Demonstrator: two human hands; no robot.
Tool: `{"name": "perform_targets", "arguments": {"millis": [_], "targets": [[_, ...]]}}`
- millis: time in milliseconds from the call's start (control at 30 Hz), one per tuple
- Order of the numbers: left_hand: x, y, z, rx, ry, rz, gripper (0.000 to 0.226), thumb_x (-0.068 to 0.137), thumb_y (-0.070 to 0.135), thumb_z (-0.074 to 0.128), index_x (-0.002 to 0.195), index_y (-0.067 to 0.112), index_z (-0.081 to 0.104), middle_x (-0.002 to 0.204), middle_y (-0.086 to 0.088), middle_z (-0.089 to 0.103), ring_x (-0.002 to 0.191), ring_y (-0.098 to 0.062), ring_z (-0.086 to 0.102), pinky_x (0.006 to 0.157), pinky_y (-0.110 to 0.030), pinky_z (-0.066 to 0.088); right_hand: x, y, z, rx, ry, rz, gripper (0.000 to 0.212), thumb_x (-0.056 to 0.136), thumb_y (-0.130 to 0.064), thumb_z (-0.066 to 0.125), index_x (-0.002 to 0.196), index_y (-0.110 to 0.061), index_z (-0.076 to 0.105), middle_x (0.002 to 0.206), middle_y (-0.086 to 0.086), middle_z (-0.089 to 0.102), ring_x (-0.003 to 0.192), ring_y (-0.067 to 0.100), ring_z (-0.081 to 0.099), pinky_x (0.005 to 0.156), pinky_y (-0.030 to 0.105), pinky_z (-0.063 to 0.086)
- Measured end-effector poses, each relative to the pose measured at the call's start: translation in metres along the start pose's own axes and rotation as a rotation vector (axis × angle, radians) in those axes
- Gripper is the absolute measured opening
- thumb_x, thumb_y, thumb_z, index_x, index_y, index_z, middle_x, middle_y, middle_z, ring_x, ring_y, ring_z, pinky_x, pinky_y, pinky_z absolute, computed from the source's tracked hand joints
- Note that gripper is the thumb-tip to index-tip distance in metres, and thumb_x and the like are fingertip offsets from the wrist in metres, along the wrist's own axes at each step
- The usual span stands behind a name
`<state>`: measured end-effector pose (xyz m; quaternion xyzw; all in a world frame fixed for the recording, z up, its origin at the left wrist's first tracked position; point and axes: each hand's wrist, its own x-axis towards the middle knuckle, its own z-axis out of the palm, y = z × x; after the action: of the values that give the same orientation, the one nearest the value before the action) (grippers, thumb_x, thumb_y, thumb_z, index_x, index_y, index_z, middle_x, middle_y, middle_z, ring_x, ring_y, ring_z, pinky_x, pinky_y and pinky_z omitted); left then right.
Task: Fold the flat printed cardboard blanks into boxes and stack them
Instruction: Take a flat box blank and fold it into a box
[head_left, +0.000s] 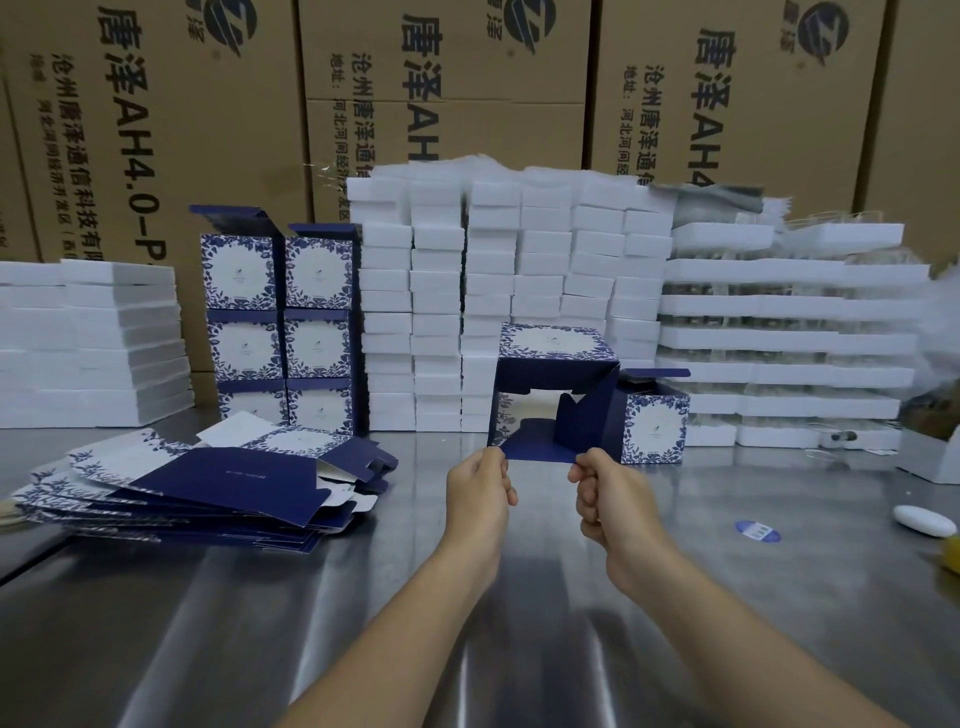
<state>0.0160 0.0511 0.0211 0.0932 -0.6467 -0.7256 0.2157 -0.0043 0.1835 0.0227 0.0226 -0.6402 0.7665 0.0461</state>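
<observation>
A half-formed blue and white floral box (555, 384) hangs above the steel table (467, 597), its open end facing me with the flaps spread. My left hand (480, 491) pinches the near flap at its left corner. My right hand (605, 493) pinches the same flap at its right corner. A heap of flat printed blanks (208, 483) lies on the table to the left. Folded boxes stand stacked in two columns (280, 322) at the back left. One more folded box (654, 423) stands just right of the held one, its lid flap up.
Stacks of white foam pieces (493, 291) fill the back of the table, with more at far left (88, 338) and trays at right (789, 332). Brown shipping cartons (156, 104) form a wall behind. A white oval object (924, 520) and a blue sticker (758, 532) lie at right.
</observation>
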Motion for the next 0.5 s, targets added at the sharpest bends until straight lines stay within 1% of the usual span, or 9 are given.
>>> {"name": "perform_targets", "arguments": {"millis": [100, 167, 233, 300, 400, 467, 500], "targets": [[-0.001, 0.0, 0.0, -0.003, -0.011, -0.032, 0.026, 0.096, 0.014, 0.045, 0.07, 0.016, 0.043, 0.052, 0.006, 0.04, 0.066, -0.019, 0.039, 0.057, -0.03, 0.028, 0.0, -0.001, 0.0, -0.02, 0.02, -0.037, 0.02, 0.093, -0.014, 0.055, 0.073, -0.011, 0.056, 0.051, -0.005, 0.031, 0.042, 0.01, 0.024, 0.042, 0.023, 0.022], [-0.002, 0.001, -0.001, -0.036, -0.025, -0.071, 0.026, 0.098, 0.017, 0.047, 0.072, 0.016, 0.046, 0.055, 0.005, 0.039, 0.059, -0.016, 0.042, 0.055, -0.028, 0.029, 0.0, -0.002, 0.0, -0.035, 0.029, -0.063, 0.023, 0.093, -0.012, 0.055, 0.07, -0.01, 0.056, 0.049, -0.005, 0.033, 0.042, 0.009, 0.026, 0.046, 0.025, 0.023], [-0.003, 0.004, -0.002, -0.069, -0.059, -0.102, 0.026, 0.1, 0.023, 0.051, 0.074, 0.016, 0.05, 0.054, 0.005, 0.038, 0.053, -0.013, 0.044, 0.055, -0.028, 0.03, 0.0, -0.003, -0.001, -0.032, 0.001, -0.065, 0.024, 0.094, -0.013, 0.057, 0.07, -0.01, 0.06, 0.051, -0.004, 0.037, 0.043, 0.01, 0.028, 0.05, 0.026, 0.023], [-0.004, 0.005, -0.002, -0.069, -0.106, -0.104, 0.028, 0.102, 0.029, 0.054, 0.076, 0.017, 0.052, 0.052, 0.006, 0.039, 0.052, -0.012, 0.045, 0.058, -0.029, 0.032, -0.001, -0.002, -0.001, -0.019, -0.064, -0.053, 0.024, 0.095, -0.016, 0.059, 0.072, -0.011, 0.064, 0.054, -0.002, 0.042, 0.045, 0.011, 0.03, 0.05, 0.026, 0.024], [-0.005, 0.007, -0.002, -0.059, -0.109, -0.06, 0.029, 0.104, 0.025, 0.049, 0.077, 0.014, 0.052, 0.049, 0.007, 0.038, 0.049, -0.011, 0.044, 0.06, -0.029, 0.034, -0.002, -0.001, 0.0, -0.018, -0.145, -0.028, 0.024, 0.096, -0.021, 0.061, 0.075, -0.012, 0.068, 0.057, 0.0, 0.047, 0.046, 0.011, 0.035, 0.048, 0.023, 0.027], [-0.004, 0.01, -0.004, -0.045, -0.114, -0.048, 0.029, 0.104, 0.022, 0.048, 0.076, 0.014, 0.051, 0.049, 0.007, 0.037, 0.05, -0.011, 0.044, 0.061, -0.029, 0.035, -0.001, -0.001, 0.0, -0.044, -0.164, -0.019, 0.024, 0.097, -0.024, 0.062, 0.077, -0.013, 0.07, 0.061, 0.0, 0.052, 0.046, 0.011, 0.04, 0.048, 0.022, 0.029], [-0.003, 0.011, -0.006, -0.03, -0.128, -0.051, 0.03, 0.104, 0.022, 0.049, 0.075, 0.014, 0.051, 0.049, 0.006, 0.037, 0.051, -0.011, 0.045, 0.062, -0.029, 0.035, -0.001, -0.002, 0.0, -0.075, -0.155, -0.035, 0.02, 0.097, -0.024, 0.063, 0.082, -0.013, 0.071, 0.065, 0.0, 0.057, 0.048, 0.011, 0.044, 0.049, 0.023, 0.031]]}}
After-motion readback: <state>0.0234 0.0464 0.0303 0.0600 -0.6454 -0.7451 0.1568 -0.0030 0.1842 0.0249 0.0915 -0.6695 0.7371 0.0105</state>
